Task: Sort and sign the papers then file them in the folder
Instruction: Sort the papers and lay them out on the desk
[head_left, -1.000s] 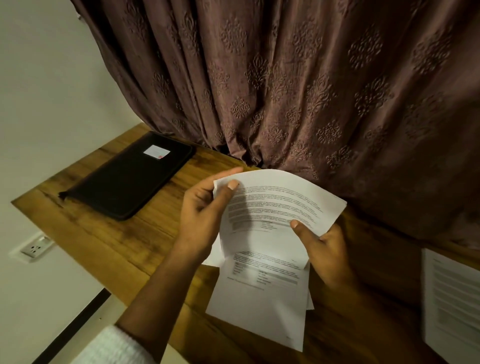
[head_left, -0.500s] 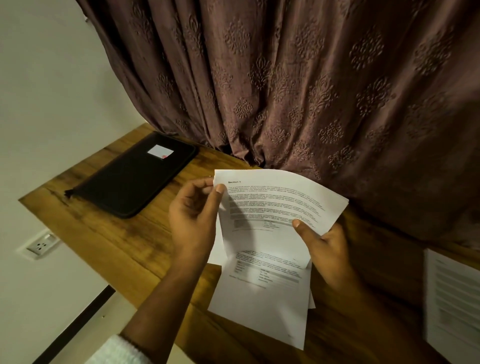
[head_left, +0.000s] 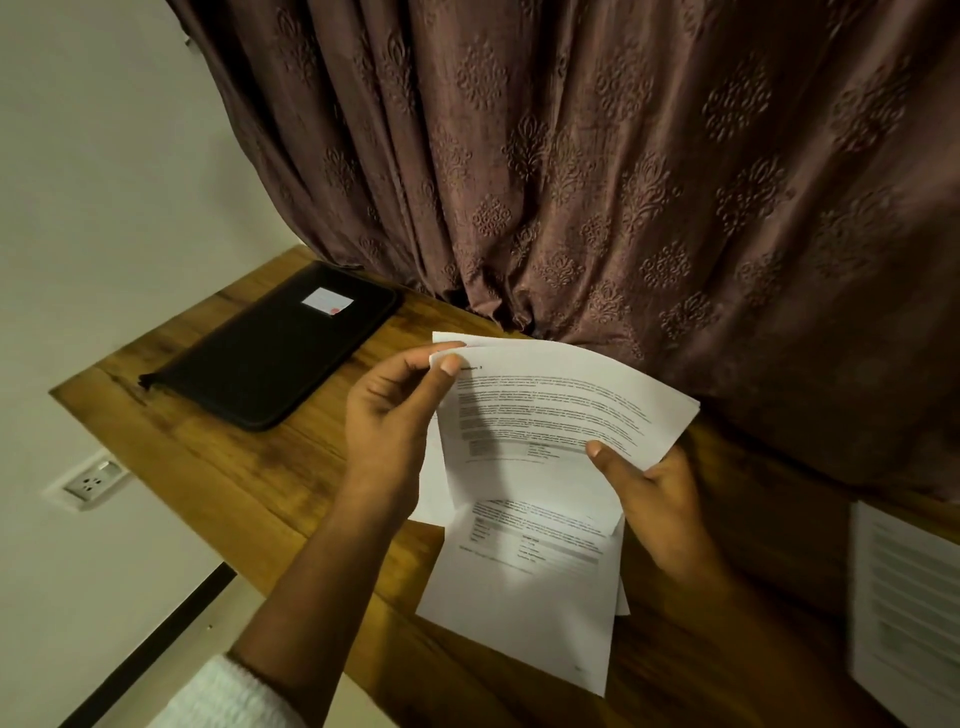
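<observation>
A person's left hand pinches the upper left corner of the top sheet between thumb and forefinger. Half a second ago that corner lay flush with the pile; now it is peeled forward, and the corner of a second sheet shows behind it. The right hand grips the papers' right edge, thumb pressed on the print and fingers curled behind. At least three sheets are held above the wooden desk – the lowest sheet hangs down to it. One black folder lies closed at the desk's left end, contents hidden, with a white label on it. More printed paper lies at the right – how many sheets cannot be told.
</observation>
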